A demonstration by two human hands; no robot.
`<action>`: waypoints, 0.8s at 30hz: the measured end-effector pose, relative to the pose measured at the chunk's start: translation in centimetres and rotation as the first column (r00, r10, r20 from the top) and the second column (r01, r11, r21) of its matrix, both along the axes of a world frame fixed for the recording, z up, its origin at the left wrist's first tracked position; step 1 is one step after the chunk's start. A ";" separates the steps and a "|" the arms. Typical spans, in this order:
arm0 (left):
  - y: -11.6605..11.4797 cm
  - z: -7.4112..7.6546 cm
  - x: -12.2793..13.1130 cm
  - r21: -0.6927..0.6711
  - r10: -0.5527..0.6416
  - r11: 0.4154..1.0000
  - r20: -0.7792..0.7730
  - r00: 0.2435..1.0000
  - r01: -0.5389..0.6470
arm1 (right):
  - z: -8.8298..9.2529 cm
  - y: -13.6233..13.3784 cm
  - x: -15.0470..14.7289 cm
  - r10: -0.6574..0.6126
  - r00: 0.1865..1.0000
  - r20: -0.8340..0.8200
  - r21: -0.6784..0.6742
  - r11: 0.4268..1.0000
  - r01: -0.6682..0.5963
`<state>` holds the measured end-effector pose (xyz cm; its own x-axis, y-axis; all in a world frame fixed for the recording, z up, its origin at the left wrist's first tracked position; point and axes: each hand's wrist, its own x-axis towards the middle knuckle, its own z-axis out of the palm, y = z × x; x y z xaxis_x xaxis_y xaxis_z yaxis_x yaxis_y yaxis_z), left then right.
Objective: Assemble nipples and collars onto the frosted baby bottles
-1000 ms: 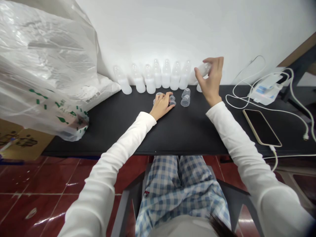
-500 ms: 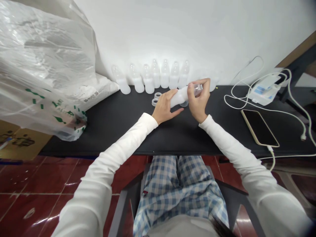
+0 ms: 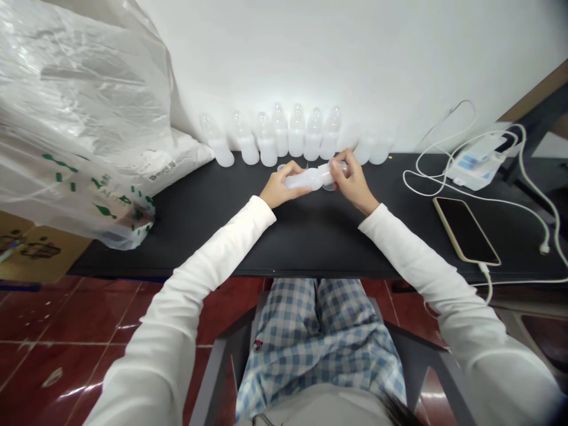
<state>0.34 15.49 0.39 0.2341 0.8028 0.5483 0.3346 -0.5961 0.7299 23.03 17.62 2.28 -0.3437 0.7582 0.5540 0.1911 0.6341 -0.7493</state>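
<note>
A translucent white baby bottle lies nearly level above the black table. My left hand is closed round its base end. At the other end, the fingers of my right hand pinch the collar and clear cap, which they partly cover. Behind my hands, similar bottles with clear domed caps stand in a row along the wall. Small clear pieces lie on the table under the held bottle, mostly hidden.
Large plastic bags and a cardboard box take up the left side. On the right are a phone with a charging cable and a white power strip with tangled white cords. A white wall borders the table's back.
The bottle has turned from a slant to nearly level and moved slightly left. My right hand has come lower, and my left fingers have wrapped round the base end.
</note>
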 end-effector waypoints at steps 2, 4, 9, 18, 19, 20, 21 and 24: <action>0.3 0.3 -0.5 -0.135 -0.035 0.990 0.102 0.994 0.048 | 0.5 0.0 1.1 0.141 0.988 0.056 0.004 0.990 -0.141; 0.7 0.3 -1.0 -0.264 -0.049 0.960 0.160 0.986 0.090 | 1.1 0.2 2.1 0.244 0.963 0.110 0.019 0.969 -0.248; 0.9 0.1 -1.3 -0.271 -0.026 0.960 0.154 0.988 0.067 | 1.5 -0.1 2.6 0.219 0.975 0.023 -0.015 0.976 -0.219; -0.2 0.5 -0.8 0.051 0.053 0.997 -0.006 0.999 -0.053 | 0.8 -0.6 1.3 0.095 0.990 0.102 -0.293 0.954 -0.061; -0.2 0.5 -0.9 0.046 0.073 0.996 0.019 0.997 -0.073 | 0.7 -0.3 1.5 0.156 0.986 0.058 -0.296 0.946 -0.132; -0.2 0.7 -0.9 0.037 0.095 0.995 0.051 0.994 -0.097 | 0.7 -0.1 1.6 0.212 0.977 0.015 -0.270 0.942 -0.201; -0.1 0.8 -0.9 0.024 0.119 0.992 0.084 0.989 -0.122 | 0.7 0.1 1.7 0.253 0.967 -0.018 -0.228 0.941 -0.250; 0.0 1.2 -0.7 -0.007 0.164 0.986 0.164 0.973 -0.165 | 0.5 0.4 1.8 0.274 0.960 -0.048 -0.110 0.954 -0.278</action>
